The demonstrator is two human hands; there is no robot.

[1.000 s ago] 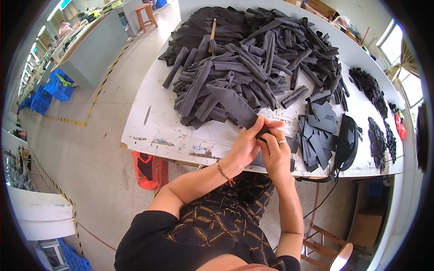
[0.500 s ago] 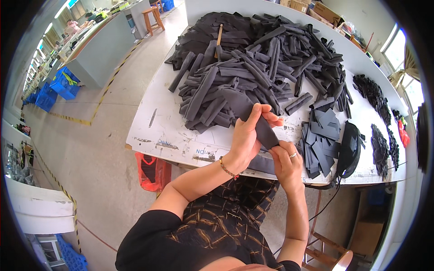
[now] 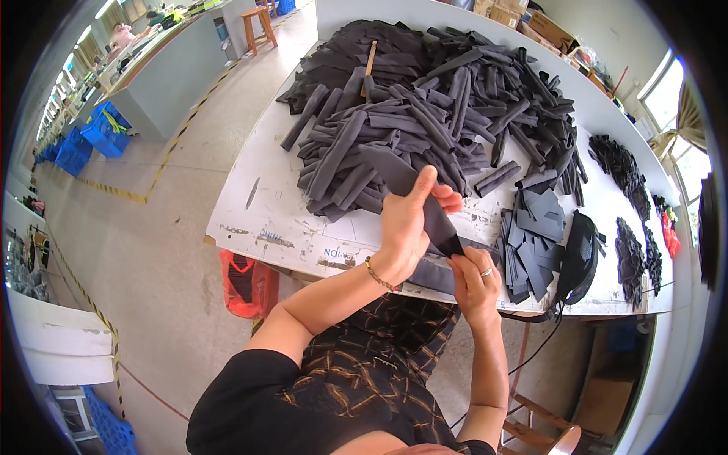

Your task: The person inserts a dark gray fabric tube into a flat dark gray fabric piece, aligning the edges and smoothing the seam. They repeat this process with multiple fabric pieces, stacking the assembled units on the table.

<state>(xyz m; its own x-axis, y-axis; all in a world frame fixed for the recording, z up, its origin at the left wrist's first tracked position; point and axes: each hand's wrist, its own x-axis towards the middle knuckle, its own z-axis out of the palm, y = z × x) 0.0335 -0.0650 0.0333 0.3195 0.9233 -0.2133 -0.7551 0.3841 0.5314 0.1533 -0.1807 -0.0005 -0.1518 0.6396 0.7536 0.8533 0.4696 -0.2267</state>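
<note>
A dark grey fabric strip (image 3: 391, 171) slants between my two hands over the front of the table. My left hand (image 3: 403, 224) is closed around its middle, thumb on top. At the strip's near end, my right hand (image 3: 476, 287), with a ring on one finger, pinches the fabric between thumb and fingers. The end there looks slightly opened, with a black inside. Beneath my hands another dark grey strip (image 3: 429, 277) lies along the table edge. Just beyond is a large heap of dark grey fabric tubes (image 3: 413, 121).
Right of my hands lie flat dark pieces (image 3: 537, 239) and a rounded black object (image 3: 582, 258) with a cord. Bunched black pieces (image 3: 629, 254) lie farther right. A red bag (image 3: 249, 284) hangs below the white table's (image 3: 239, 201) left corner. A wooden stool (image 3: 561, 440) stands below right.
Both hands still hold the strip. My right hand has shifted slightly down and left, and the strip's near end now shows a dark opening. The view has shifted a little.
</note>
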